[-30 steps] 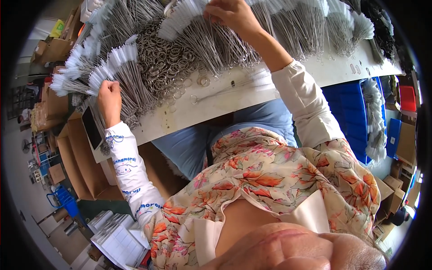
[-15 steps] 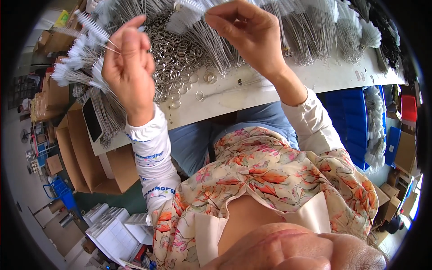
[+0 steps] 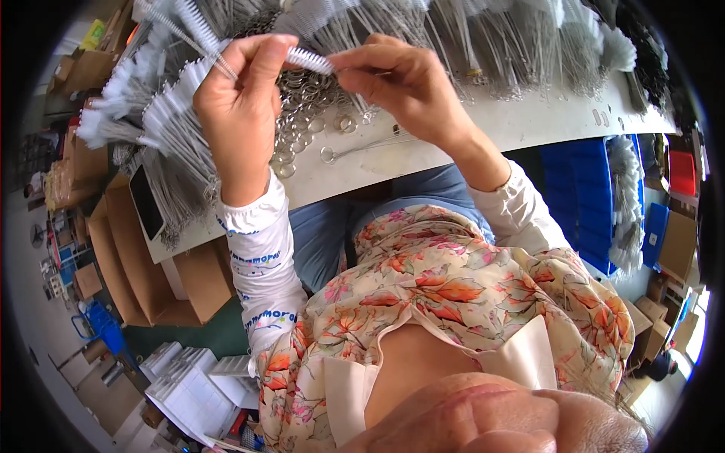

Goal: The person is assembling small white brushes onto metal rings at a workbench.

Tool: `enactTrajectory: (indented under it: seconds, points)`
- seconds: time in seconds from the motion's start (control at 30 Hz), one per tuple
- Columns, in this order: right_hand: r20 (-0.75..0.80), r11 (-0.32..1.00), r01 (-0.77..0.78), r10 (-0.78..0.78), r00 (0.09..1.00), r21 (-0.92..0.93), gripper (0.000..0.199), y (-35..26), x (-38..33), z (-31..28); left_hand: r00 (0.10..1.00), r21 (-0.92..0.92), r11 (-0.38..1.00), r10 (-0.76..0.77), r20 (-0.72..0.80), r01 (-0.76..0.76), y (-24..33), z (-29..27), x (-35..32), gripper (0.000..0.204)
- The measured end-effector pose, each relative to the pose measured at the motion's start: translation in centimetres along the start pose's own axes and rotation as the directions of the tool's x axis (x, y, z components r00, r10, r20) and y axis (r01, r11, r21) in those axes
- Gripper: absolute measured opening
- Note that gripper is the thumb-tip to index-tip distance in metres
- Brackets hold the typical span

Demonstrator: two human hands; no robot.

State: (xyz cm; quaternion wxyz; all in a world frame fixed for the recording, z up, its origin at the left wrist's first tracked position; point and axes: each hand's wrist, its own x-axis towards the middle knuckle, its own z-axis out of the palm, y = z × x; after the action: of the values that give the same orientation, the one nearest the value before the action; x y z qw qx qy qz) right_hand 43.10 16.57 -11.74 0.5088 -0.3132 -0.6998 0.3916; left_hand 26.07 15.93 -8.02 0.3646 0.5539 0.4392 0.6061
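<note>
My left hand is closed around thin wire-stemmed brushes. White bristled heads of two brushes stick out from it toward the upper left. Between my hands lies another white spiral-bristled brush, one end at my left thumb and fingertips. My right hand pinches its other end with thumb and forefinger. Behind and below the hands is a heap of metal split rings. A loose wire stem with a looped end lies on the white table below my right hand.
Bundles of white brushes line the far side, and more brushes pile at left. A phone rests at the table's left edge. An open cardboard box stands below left; blue bins with brushes stand at right.
My hands have come together. The right hand moved down and left with a brush, which now reaches my left fingertips. The left hand shifted right, still holding its brushes.
</note>
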Motion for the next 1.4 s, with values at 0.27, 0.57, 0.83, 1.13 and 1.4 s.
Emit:
enactTrajectory:
  seconds: [0.27,0.57,0.83,1.13,1.4]
  points:
    - [0.158,0.972,0.053,-0.091,0.983,0.229,0.016,0.0,-1.8,-0.4,0.896,-0.335,0.854,-0.285,0.339,0.399,-1.5,-2.8,-1.1,0.019]
    - [-0.469,0.74,-0.317,0.002,0.883,-0.594,0.01,3.2,-0.2,-17.1,0.984,-0.082,0.988,0.119,-0.13,-0.13,-4.8,-3.8,-7.0,0.075]
    - [-0.523,0.391,-0.459,-0.069,0.85,-0.798,0.018,8.4,-3.3,-29.0,0.898,0.034,0.997,-0.045,-0.438,0.066,-9.0,-2.8,-9.5,0.072]
    - [-0.512,0.325,-0.578,0.271,0.815,-0.749,0.023,8.3,-3.7,-27.9,0.924,0.021,0.996,-0.075,-0.375,0.089,-7.3,-3.3,-8.9,0.049]
    - [-0.534,0.304,-0.542,0.117,0.837,-0.784,0.023,6.2,-3.3,-26.9,0.947,-0.061,0.99,-0.139,-0.288,0.127,-7.8,-3.1,-9.0,0.047]
